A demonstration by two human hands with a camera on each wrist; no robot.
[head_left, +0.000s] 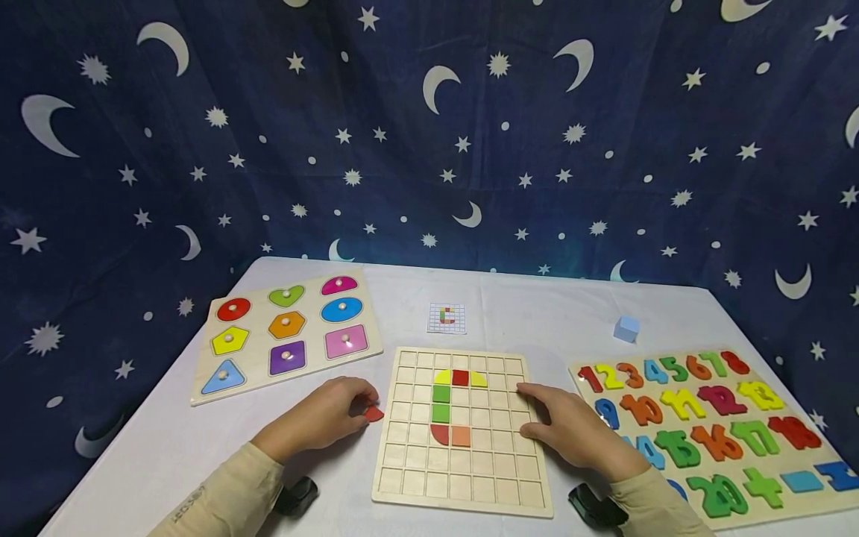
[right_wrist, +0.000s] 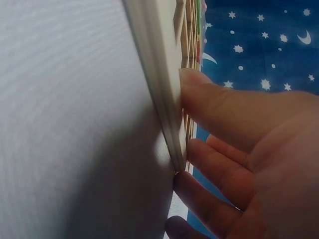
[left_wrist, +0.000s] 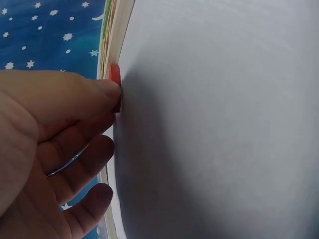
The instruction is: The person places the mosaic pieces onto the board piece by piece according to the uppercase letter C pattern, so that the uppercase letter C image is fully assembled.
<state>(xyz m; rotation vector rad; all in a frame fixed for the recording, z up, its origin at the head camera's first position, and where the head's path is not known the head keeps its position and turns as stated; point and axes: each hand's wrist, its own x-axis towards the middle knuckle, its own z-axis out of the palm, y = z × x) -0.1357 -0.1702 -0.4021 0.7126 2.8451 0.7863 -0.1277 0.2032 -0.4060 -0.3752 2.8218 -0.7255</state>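
My left hand (head_left: 329,418) pinches a small red rounded piece (head_left: 373,414) between thumb and fingertips, just left of the wooden grid board (head_left: 409,481). In the left wrist view the thumb lies over that red piece (left_wrist: 115,74), close above the white cloth. My right hand (head_left: 570,429) rests on the board's right edge, thumb and fingers spread. Set in the grid are a red square (head_left: 460,378) between two yellow quarter-rounds, green squares (head_left: 441,412) below on the left, then a red quarter-round (head_left: 439,433) and an orange square (head_left: 461,436).
Behind the board lies a small pattern card (head_left: 447,318). A knobbed shape puzzle (head_left: 258,339) is at the left, a number puzzle (head_left: 678,447) at the right. A blue block (head_left: 627,329) sits toward the back right. A starry cloth (head_left: 403,149) hangs behind the table.
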